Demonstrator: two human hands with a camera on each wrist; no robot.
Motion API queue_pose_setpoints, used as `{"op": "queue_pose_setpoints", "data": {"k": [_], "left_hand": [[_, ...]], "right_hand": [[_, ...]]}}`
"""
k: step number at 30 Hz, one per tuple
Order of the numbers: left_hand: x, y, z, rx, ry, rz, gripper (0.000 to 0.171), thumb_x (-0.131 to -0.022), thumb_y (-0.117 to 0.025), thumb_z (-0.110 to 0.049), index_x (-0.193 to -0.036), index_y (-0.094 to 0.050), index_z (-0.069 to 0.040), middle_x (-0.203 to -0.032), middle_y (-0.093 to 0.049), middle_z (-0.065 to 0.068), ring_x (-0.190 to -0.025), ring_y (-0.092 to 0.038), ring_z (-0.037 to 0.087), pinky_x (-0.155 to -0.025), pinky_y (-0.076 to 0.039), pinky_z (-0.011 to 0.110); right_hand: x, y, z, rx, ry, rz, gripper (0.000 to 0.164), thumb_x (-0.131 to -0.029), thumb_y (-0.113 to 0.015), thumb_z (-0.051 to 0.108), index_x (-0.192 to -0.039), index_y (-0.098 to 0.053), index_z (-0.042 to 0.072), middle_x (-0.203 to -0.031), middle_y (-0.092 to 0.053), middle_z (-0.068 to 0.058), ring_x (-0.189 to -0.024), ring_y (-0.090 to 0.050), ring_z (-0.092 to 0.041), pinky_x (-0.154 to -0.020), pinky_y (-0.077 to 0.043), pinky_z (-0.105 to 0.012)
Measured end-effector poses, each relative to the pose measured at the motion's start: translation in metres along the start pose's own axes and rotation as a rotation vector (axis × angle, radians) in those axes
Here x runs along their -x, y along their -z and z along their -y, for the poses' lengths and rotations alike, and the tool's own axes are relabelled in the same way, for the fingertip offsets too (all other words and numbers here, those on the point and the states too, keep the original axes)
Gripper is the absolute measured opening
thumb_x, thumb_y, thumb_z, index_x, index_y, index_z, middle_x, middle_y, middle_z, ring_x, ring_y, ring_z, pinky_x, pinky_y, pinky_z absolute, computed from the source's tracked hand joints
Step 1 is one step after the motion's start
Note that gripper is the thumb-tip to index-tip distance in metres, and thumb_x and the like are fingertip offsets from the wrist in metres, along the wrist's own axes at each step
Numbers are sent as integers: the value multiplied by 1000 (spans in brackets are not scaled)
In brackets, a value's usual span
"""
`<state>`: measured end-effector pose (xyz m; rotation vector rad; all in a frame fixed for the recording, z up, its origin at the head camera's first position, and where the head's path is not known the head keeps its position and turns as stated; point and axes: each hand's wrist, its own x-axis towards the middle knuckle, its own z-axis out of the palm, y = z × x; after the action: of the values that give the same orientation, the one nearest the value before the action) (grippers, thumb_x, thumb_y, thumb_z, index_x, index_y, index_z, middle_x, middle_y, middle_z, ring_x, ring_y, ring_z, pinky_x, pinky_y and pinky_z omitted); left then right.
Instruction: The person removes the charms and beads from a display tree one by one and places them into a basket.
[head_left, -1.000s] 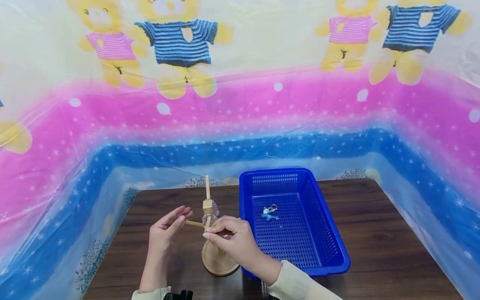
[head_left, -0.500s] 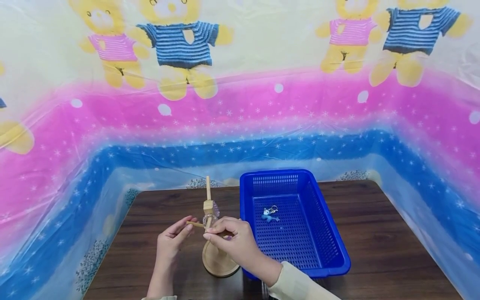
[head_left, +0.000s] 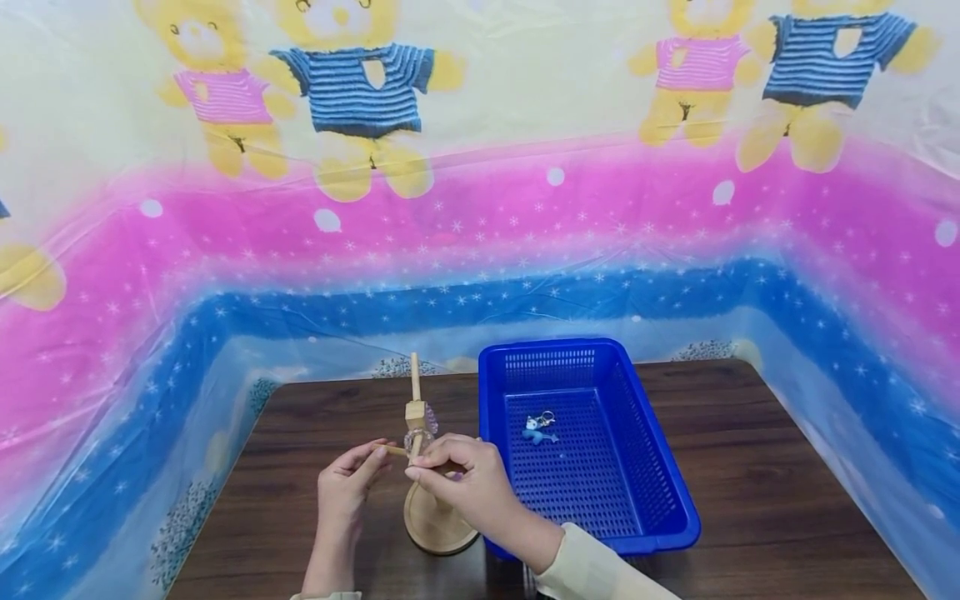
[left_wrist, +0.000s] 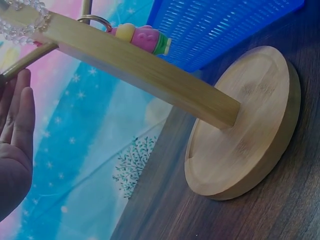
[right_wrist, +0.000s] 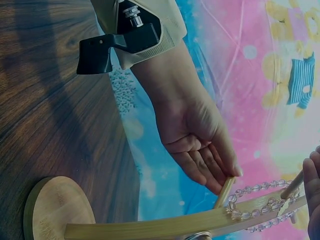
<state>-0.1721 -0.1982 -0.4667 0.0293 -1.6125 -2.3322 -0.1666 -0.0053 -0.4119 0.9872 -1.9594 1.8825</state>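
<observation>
A wooden peg stand with a round base and a square post stands left of the blue basket. My left hand pinches the end of its left peg between thumb and fingers. My right hand pinches a peg at the front of the stand; its fingertips partly hide that peg. Clear beaded bracelets hang about the upper pegs. From a ring on the post hangs a pink, yellow and green keychain, largely concealed by my right hand in the head view.
The blue basket stands just right of the stand, close to my right forearm. Inside it lies a blue and white keychain. Both rest on a dark wooden table, with a printed curtain around its back and sides.
My left hand has come in rightward and slightly down, from open beside the left peg to pinching its end. My right hand has stayed at the front peg.
</observation>
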Motion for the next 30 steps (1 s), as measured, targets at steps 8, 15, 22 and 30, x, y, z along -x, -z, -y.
{"op": "queue_pose_setpoints", "data": {"k": [8,15,22,30], "left_hand": [[-1,-4,1,-26,-30,-19,33,-94,-65,10,-85,-81,-18,-86,-79,-12,-74,-74,1,-73,-64,16],[-1,-5,4,-52,-18,-38,33,-94,-66,8,-83,-80,-20,-86,-78,-12,-74,-74,1,-72,-64,16],[0,-5,4,-62,4,-72,33,-94,-66,8,-82,-80,-19,-86,-77,-14,-73,-74,1,-73,-64,16],[0,-4,4,-77,26,-97,27,-94,-67,7,-83,-80,-14,-85,-77,-15,-72,-74,3,-73,-64,17]], "right_hand": [[-2,3,1,30,34,16,4,-85,-79,-1,-85,-75,0,-88,-77,-17,-81,-70,-3,-60,-62,-21],[-7,12,7,211,152,109,6,-86,-79,1,-88,-75,4,-85,-75,-9,-75,-68,-12,-63,-60,-16],[-17,26,17,97,-154,211,11,-93,-74,10,-99,-74,1,-96,-74,-16,-81,-66,2,-71,-64,-20],[-27,35,5,58,-430,102,18,-97,-70,16,-107,-72,1,-109,-74,-20,-87,-66,-3,-80,-59,-17]]}}
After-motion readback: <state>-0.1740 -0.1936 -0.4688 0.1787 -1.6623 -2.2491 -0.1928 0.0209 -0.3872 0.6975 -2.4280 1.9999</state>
